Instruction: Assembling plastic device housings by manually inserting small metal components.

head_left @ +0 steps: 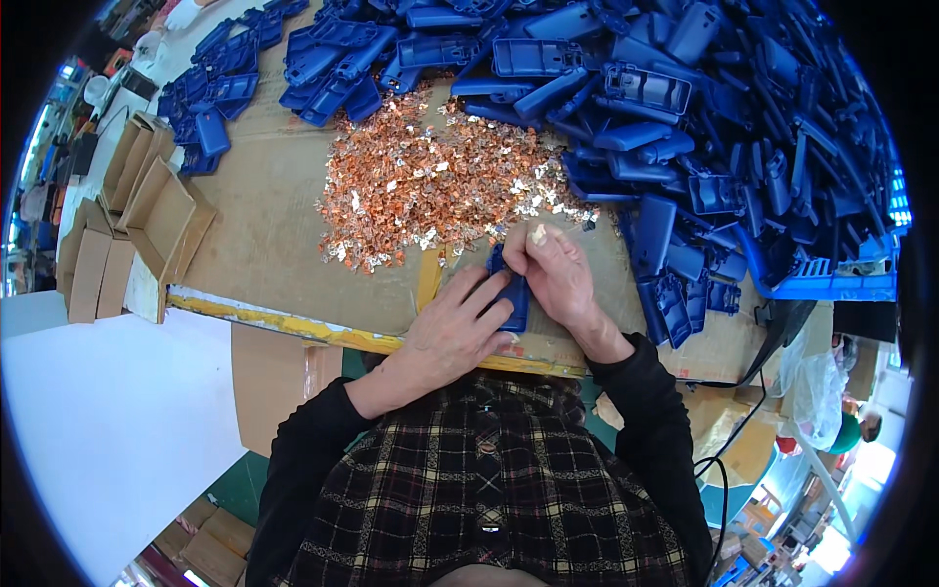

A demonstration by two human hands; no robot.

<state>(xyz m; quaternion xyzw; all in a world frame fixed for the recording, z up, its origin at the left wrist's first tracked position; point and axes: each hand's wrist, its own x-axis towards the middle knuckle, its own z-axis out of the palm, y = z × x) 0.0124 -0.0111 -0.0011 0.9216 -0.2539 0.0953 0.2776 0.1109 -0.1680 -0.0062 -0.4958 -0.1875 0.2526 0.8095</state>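
Observation:
Near the table's front edge, my left hand (458, 321) lies over a blue plastic casing (519, 311), its fingers curled round it and holding it down. My right hand (559, 277) is at the casing's upper end, thumb and fingers pinched together. Whatever sits in that pinch is hidden or too small to name. A pale wrap covers one fingertip of the right hand. Just beyond both hands spreads a heap of small copper-coloured and silvery metal clips (430, 181).
A large pile of blue plastic casings (636, 137) covers the table's far and right side. More casings (220, 83) lie at the far left. Open cardboard boxes (166, 220) stand on the left edge. A blue crate (831, 279) sits at the right, and a black cable (724, 460) hangs below.

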